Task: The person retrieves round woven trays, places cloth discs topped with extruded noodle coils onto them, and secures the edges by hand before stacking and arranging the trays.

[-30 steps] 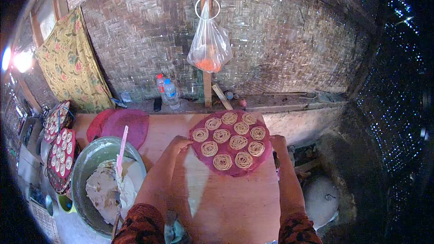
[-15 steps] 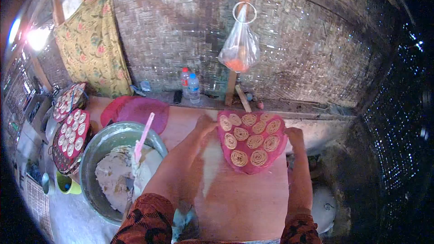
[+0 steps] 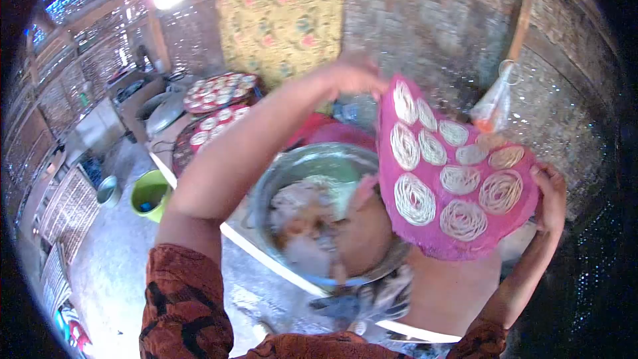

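A pink round sheet (image 3: 435,159) bearing several pale coiled noodle-like swirls hangs tilted in the air, sagging between my two hands. My left hand (image 3: 355,78), blurred by motion, pinches its upper left edge. At its right edge, my right hand (image 3: 550,189) grips the rim with thumb and fingers. Below and left of the sheet is a large green basin (image 3: 266,216) holding pale dough or batter, with a pink-handled tool (image 3: 361,193) in it. The sheet partly covers the basin's right side.
Two more rounds of swirls, one farther back (image 3: 221,92) and one nearer (image 3: 216,125), lie beyond my left arm. A lime-green bucket (image 3: 150,194) stands on the floor at left. A plastic bag (image 3: 492,105) hangs at right. The wooden table (image 3: 452,289) shows beneath the sheet.
Both hands have raised the sheet with its swirls off the table, its left side highest. The view has turned left, bringing more of the floor and the rounds at left into sight.
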`<state>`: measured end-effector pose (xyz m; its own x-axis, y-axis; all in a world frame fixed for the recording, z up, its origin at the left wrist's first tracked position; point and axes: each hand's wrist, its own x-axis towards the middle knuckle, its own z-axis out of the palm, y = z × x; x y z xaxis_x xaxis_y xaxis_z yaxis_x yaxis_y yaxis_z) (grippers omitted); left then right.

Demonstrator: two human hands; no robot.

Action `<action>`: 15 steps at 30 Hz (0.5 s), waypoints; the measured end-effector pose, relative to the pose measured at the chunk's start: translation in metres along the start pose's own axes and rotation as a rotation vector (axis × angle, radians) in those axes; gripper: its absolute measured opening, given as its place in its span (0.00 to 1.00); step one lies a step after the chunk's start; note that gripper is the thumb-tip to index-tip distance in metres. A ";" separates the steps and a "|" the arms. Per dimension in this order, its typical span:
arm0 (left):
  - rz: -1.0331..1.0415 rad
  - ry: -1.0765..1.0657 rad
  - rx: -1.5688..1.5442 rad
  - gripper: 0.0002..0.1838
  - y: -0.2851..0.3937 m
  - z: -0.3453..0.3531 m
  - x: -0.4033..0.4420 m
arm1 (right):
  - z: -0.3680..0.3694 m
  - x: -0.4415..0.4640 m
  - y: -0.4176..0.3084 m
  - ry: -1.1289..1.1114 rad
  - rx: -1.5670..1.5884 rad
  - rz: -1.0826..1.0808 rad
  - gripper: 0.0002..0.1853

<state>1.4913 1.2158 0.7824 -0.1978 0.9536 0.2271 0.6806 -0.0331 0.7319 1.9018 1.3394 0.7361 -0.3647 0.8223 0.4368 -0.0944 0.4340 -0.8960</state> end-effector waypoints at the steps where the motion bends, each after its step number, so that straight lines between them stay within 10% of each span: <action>1: 0.028 0.006 -0.041 0.13 -0.005 -0.038 -0.030 | 0.036 -0.012 -0.014 -0.013 0.013 0.002 0.11; 15: -0.186 0.205 0.031 0.10 -0.202 -0.339 -0.345 | 0.456 -0.099 -0.087 -0.459 0.327 0.131 0.08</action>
<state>1.1829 0.7920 0.7735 -0.4575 0.8620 0.2185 0.6403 0.1488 0.7536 1.5233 1.0529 0.7340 -0.7502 0.5861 0.3062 -0.2764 0.1428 -0.9504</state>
